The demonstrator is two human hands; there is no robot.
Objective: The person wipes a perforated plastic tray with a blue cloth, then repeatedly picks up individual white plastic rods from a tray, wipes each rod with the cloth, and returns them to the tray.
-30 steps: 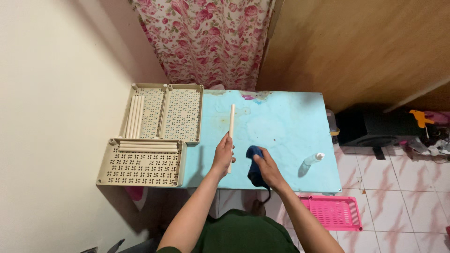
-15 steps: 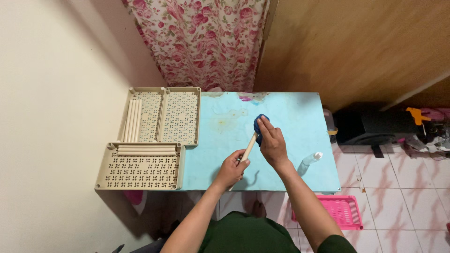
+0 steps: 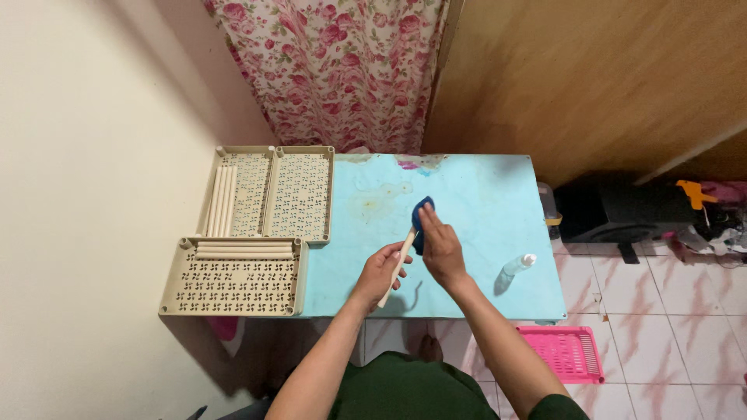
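Both hands work above the light blue table (image 3: 482, 194), close together. Left hand (image 3: 379, 272) is closed around the lower part of a cream plastic rod (image 3: 399, 263). Right hand (image 3: 440, 245) presses a dark blue cloth (image 3: 422, 211) against the rod's upper end, fingers wrapped over it. Rod long axis runs from about 7 o'clock to 1 o'clock, upper end apparently hidden under the cloth. Beige perforated panels (image 3: 299, 194) lie at 9 o'clock; a small clear spray bottle (image 3: 517, 267) at 3 o'clock.
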